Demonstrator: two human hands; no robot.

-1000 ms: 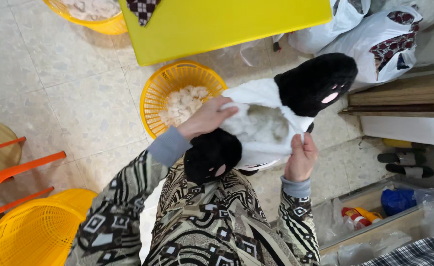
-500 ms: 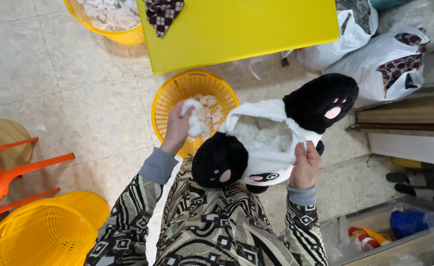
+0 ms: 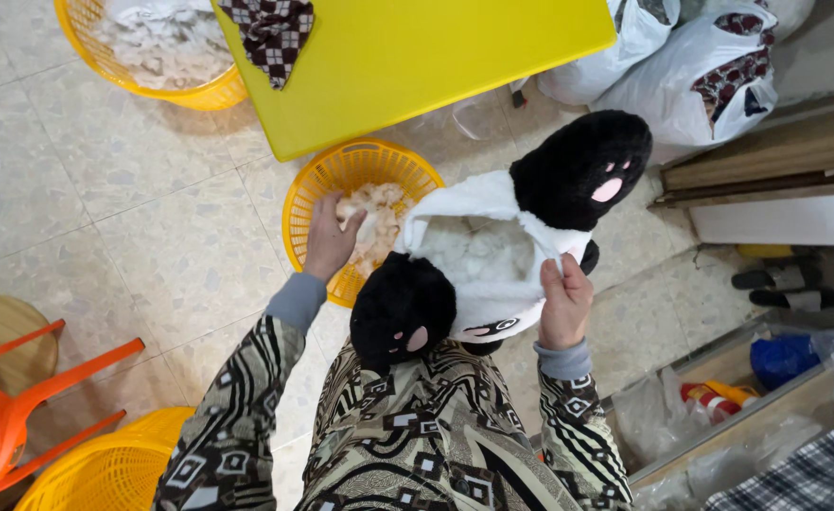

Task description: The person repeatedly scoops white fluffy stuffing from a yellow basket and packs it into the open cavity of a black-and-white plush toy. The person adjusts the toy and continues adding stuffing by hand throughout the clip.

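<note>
Lying diagonally across the lap, one black paw toward the upper right, a black-and-white plush toy (image 3: 478, 270) is gripped at its open edge by the right hand (image 3: 564, 301), while stuffing in the yellow basket (image 3: 315, 194) is clutched by the left hand (image 3: 330, 241), white bags (image 3: 696, 80) beyond.

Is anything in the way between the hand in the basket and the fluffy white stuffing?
Nothing visible. The left hand is already inside the yellow basket, on the white stuffing. The right hand holds the plush toy open alongside.
</note>
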